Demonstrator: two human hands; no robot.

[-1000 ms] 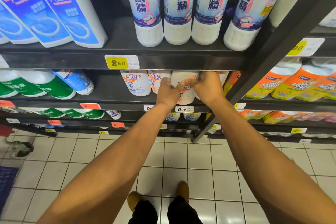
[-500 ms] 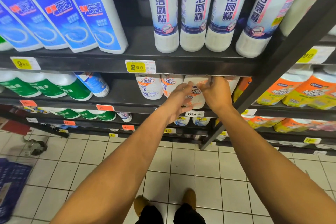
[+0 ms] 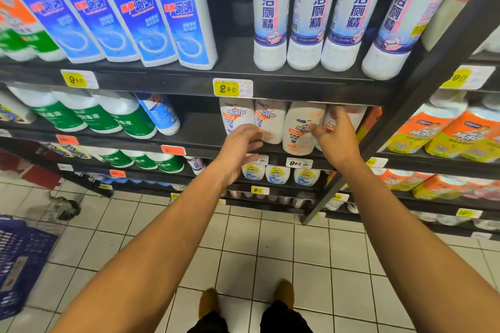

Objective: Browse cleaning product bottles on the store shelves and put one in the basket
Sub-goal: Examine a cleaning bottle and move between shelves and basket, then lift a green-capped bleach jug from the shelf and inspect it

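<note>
Several white Mr Muscle bottles (image 3: 300, 130) with orange labels stand in a row on the middle shelf (image 3: 200, 127). My left hand (image 3: 238, 149) hovers just in front of the two left bottles, fingers spread, holding nothing. My right hand (image 3: 335, 138) is raised against the right end of the row. Its thumb lies across one bottle and its fingers cover the bottle beside it, without closing round either. A blue plastic basket (image 3: 19, 259) stands on the floor at the far left, blurred.
The shelf above carries blue-labelled bottles (image 3: 184, 21) and tall white-and-purple bottles (image 3: 270, 16). Green-labelled bottles (image 3: 108, 119) stand to the left, orange refill packs (image 3: 433, 132) to the right. A dark slanted shelf post (image 3: 405, 105) runs beside my right hand. Tiled floor (image 3: 270, 246) and my shoes lie below.
My hands were together on one white bottle; the left hand has come off it and moved left and down, fingers spread. The view has tilted, showing more of the left shelves and the basket.
</note>
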